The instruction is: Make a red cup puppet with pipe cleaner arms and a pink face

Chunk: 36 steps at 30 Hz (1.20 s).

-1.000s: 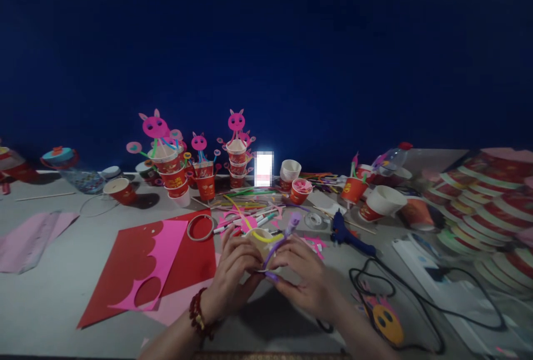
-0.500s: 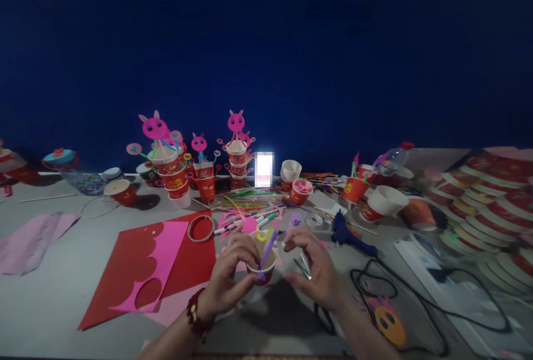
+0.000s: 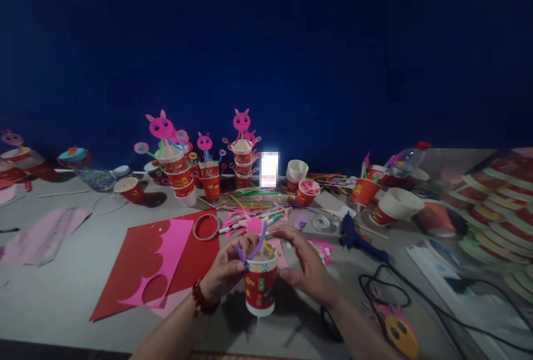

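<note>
A red printed paper cup [image 3: 260, 288] with a white rim faces me from the side. My left hand [image 3: 228, 264] pinches its left rim, where a bent purple pipe cleaner [image 3: 257, 248] pokes out. Inside, a yellow pipe cleaner [image 3: 267, 247] shows at the right. Close to the cup's right side, my right hand [image 3: 307, 263] is curved with thumb and fingers apart and nothing seen between them. I cannot tell whether its thumb touches the cup. A black loop [image 3: 331, 324], seemingly a scissors handle, lies partly hidden beneath my right forearm.
Red card [image 3: 114, 271] and cut pink paper [image 3: 175, 254] lie left. A tape roll [image 3: 205, 227], markers and pipe cleaners [image 3: 258, 198] spread ahead. To the right are a blue glue gun [image 3: 358, 238], its cable and a power strip [image 3: 441, 277]. Decorated cups [image 3: 175, 174] stand behind.
The cup has tipped from showing its inside to showing its printed side. My left hand has moved to its left rim. The whole view has shifted slightly.
</note>
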Each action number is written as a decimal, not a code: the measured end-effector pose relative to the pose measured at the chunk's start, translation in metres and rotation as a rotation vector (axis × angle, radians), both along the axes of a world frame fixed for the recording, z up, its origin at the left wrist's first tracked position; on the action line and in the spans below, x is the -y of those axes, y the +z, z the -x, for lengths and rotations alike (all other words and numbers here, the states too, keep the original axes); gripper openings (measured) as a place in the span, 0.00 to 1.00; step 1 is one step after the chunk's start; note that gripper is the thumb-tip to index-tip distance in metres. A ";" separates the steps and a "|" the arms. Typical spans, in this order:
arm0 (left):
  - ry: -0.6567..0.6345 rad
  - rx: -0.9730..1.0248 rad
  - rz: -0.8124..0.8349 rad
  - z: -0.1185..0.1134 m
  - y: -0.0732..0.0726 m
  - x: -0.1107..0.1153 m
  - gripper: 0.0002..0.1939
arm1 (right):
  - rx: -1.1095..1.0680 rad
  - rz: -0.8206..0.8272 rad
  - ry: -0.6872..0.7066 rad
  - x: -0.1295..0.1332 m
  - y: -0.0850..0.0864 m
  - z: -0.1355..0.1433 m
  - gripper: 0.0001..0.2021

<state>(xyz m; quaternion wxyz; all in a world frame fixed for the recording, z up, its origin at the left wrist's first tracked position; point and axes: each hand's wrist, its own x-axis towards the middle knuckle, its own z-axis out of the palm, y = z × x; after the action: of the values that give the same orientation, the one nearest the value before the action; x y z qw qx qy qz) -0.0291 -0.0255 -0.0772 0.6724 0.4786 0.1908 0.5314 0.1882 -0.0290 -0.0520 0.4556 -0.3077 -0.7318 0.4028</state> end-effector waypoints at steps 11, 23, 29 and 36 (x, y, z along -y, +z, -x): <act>-0.192 0.139 0.211 -0.003 0.005 0.001 0.24 | -0.151 0.287 0.290 -0.025 0.022 0.001 0.18; -0.244 0.127 0.348 -0.001 -0.007 0.002 0.20 | 0.019 0.055 0.530 -0.036 0.034 0.031 0.16; -0.251 0.144 0.379 0.000 -0.016 0.003 0.22 | -0.038 0.102 0.546 -0.033 0.027 0.038 0.09; -0.281 0.171 0.378 -0.007 -0.008 0.002 0.23 | -0.061 0.124 0.419 -0.029 0.016 0.038 0.06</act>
<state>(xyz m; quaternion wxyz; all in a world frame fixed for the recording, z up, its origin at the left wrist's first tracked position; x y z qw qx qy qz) -0.0221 -0.0280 -0.0848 0.8309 0.3197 0.1608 0.4261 0.1501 0.0004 -0.0362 0.3643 -0.1641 -0.7394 0.5419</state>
